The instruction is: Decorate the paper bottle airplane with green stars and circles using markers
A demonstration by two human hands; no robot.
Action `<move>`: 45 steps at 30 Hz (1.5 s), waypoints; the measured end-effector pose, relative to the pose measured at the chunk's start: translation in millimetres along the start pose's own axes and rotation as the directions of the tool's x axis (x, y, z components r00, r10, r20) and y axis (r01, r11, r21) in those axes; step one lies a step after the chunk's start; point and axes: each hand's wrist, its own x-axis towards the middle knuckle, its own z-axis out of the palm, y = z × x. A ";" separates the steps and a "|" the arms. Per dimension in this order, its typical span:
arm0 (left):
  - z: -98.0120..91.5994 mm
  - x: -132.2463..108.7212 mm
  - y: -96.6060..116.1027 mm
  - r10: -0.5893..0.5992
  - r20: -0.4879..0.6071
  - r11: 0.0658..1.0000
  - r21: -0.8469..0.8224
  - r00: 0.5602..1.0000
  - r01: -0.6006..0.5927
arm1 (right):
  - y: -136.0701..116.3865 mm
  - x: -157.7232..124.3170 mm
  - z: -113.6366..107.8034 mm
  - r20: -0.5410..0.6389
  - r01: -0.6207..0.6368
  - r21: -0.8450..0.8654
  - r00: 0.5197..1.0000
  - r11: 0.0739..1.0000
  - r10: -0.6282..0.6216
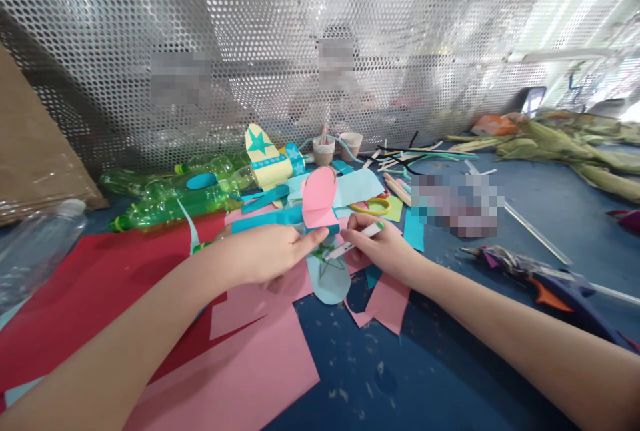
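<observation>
A white pen [350, 243] is clasped in the right hand [385, 251] above a pale blue cutout [331, 282], which is touched by the left hand [263, 254], its grasp not discernible.

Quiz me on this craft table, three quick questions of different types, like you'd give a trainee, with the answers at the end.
1. True or false: the right hand holds a white marker.
2. The plastic bottles lying left of the hands are: A green, B orange, C black.
3. Fill in: the folded paper standing just behind the hands is ____.
Key: 1 true; 2 A; 3 pink.
</observation>
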 end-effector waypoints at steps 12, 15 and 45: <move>1.3 0.0 -1.9 0.065 -0.026 0.997 0.038 0.998 -0.064 | 3.3 1.9 0.5 -0.023 0.030 -0.036 0.999 0.999 -0.031; 1.1 -0.4 -1.3 0.024 -0.011 0.999 0.035 1.000 -0.024 | 3.3 1.7 0.5 -0.027 0.025 -0.030 0.999 0.999 -0.026; 0.3 -1.0 0.8 0.003 -0.013 1.000 0.019 1.000 -0.003 | 5.8 2.2 -0.7 -0.040 0.023 -0.006 0.999 1.000 -0.023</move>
